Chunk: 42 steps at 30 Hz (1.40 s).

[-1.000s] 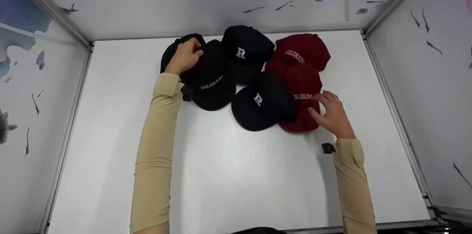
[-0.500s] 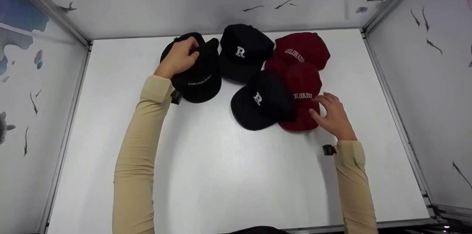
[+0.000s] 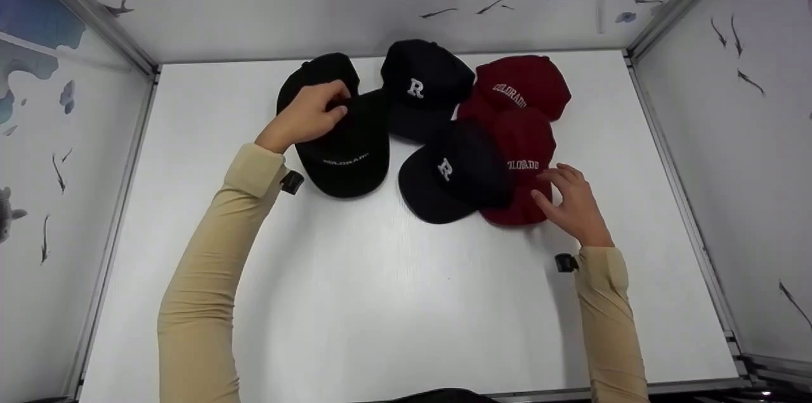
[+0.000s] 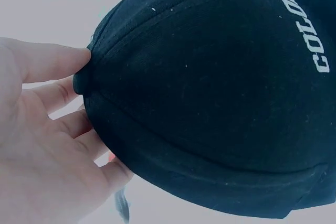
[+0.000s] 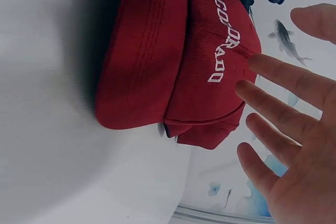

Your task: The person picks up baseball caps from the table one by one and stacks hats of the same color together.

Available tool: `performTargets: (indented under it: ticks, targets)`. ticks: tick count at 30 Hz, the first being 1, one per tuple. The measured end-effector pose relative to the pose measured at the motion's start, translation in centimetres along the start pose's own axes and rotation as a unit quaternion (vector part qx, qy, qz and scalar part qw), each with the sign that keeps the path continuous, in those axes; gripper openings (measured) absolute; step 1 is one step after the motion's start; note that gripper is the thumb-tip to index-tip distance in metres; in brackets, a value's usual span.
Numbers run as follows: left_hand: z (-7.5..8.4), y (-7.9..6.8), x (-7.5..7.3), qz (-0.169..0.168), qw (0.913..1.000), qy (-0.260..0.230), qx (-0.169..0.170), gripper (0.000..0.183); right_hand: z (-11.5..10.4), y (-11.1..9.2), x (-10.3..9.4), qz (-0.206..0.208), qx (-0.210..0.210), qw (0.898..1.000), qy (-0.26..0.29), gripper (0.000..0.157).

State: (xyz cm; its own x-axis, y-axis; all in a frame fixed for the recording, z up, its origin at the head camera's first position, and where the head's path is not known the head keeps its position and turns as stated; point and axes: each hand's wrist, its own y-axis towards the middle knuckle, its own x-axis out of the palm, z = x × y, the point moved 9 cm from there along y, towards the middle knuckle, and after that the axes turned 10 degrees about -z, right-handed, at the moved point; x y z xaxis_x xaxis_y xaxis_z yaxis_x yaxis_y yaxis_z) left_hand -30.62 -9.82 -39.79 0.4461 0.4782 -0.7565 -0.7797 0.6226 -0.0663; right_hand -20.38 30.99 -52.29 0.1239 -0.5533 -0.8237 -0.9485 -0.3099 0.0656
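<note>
My left hand (image 3: 307, 114) pinches the top of a black cap (image 4: 199, 77) lettered COLORADO, thumb on one side and fingers on the other. That cap overlaps another black cap (image 3: 323, 63) behind it, partly hidden by the hand. My right hand (image 3: 574, 206) has its fingers spread loosely beside a red COLORADO cap (image 3: 530, 136); whether the fingertips touch it I cannot tell. A navy cap (image 3: 472, 165) with a white R lies partly over that red cap. Further back are a second navy R cap (image 3: 431, 70) and a second red COLORADO cap (image 3: 533, 82).
The caps lie on a white table (image 3: 393, 301) toward its back edge. White panels printed with fish, such as the back wall (image 3: 355, 16), enclose it on the back, left and right. Metal frame bars run along the corners.
The black COLORADO cap has shifted left, away from the navy caps, and then slightly back toward the front and right with my left hand. My right hand has stayed nearly still.
</note>
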Motion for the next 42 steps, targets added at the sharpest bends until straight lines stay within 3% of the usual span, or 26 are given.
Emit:
performTargets:
  ticks: [10, 20, 27, 34, 42]
  targets:
    - [1.4, -1.9, 1.0, -0.029, 0.9993, 0.008, 0.024, 0.016, -0.1, -0.2, 0.0, 0.008, -0.006, 1.0, 0.005, 0.028]
    - [1.4, -4.3, 2.5, -0.102, 0.9945, 0.018, 0.015, 0.022, 0.4, -0.3, 0.5, -0.003, 0.005, 1.0, 0.006, 0.027]
    - [1.2, -4.9, 3.8, -0.158, 0.9871, 0.019, 0.015, 0.024, 0.3, -0.4, 0.6, 0.0, 0.002, 1.0, 0.011, 0.026]
    - [-0.5, -4.9, 4.7, -0.162, 0.9866, 0.019, -0.004, 0.023, 0.4, -0.5, 0.8, -0.004, 0.006, 1.0, 0.016, 0.028]
    - [-4.0, -4.1, 5.4, -0.146, 0.9866, 0.034, -0.064, 0.028, 0.7, -0.8, 1.0, -0.005, 0.004, 1.0, 0.015, 0.029]
